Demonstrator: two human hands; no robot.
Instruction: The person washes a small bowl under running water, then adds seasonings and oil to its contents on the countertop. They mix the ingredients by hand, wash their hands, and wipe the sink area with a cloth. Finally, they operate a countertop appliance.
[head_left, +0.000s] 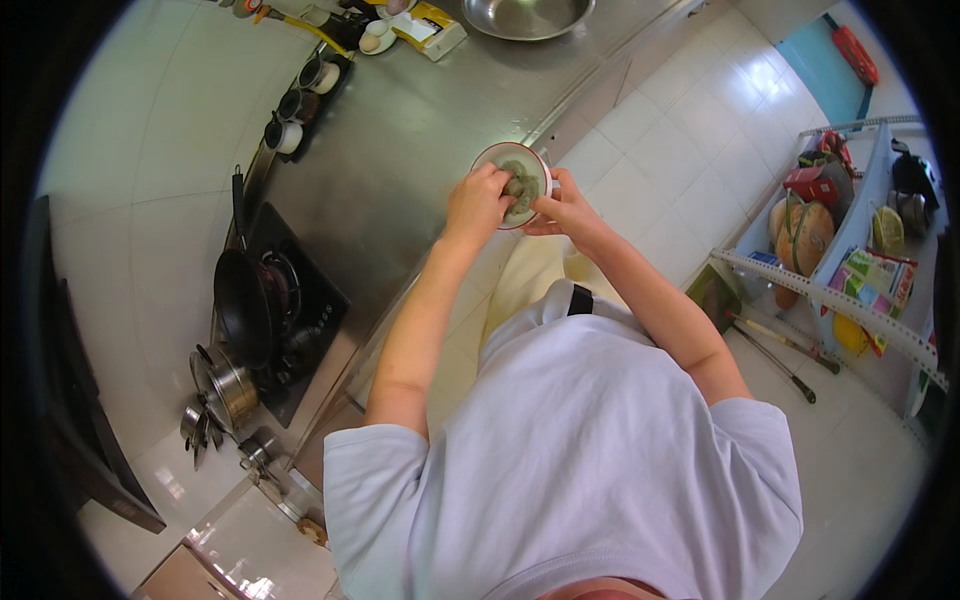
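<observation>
A white bowl (512, 220) with a red rim holds greyish, translucent pieces that look like raw peeled shrimp (527, 184). It is held up in front of me, beside the edge of the steel counter. My right hand (564, 210) grips the bowl at its right side, with a thumb over the rim. From the left, my left hand (478, 196) reaches over the rim, its fingertips in the bowl against the shrimp. Whether those fingers pinch a piece cannot be told.
The steel counter (390, 135) bears a metal basin (529, 16), eggs on a dish (377, 37) and seasoning jars (283, 136). To the left, a black wok (244, 307) sits over the gas hob (319, 330), near a steel pot (229, 390). A loaded shelf rack (825, 289) stands right.
</observation>
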